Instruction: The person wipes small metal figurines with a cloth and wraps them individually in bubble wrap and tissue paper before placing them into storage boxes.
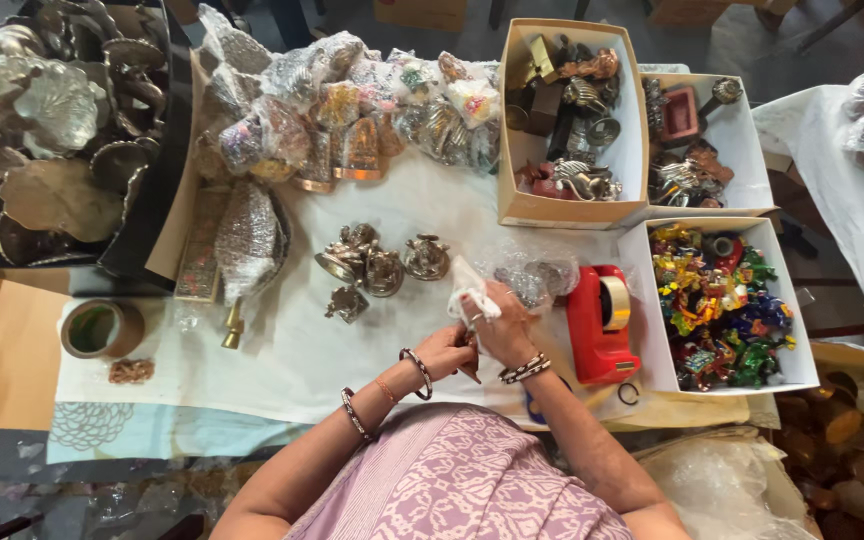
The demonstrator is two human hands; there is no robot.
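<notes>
Both hands meet at the table edge
Left hand (444, 350) and right hand (505, 328) – fingers pinching one white cloth (470, 290) – beside one red tape dispenser (600, 325).

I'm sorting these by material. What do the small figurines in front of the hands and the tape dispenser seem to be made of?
Figurines: probably metal, brass-like with an aged silvery-bronze sheen and glinting highlights. Tape dispenser: likely moulded plastic, with a smooth, glossy, uniformly red body.

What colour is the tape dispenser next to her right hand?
Red. The tape dispenser shows in the head view, just beside the right hand.
</notes>
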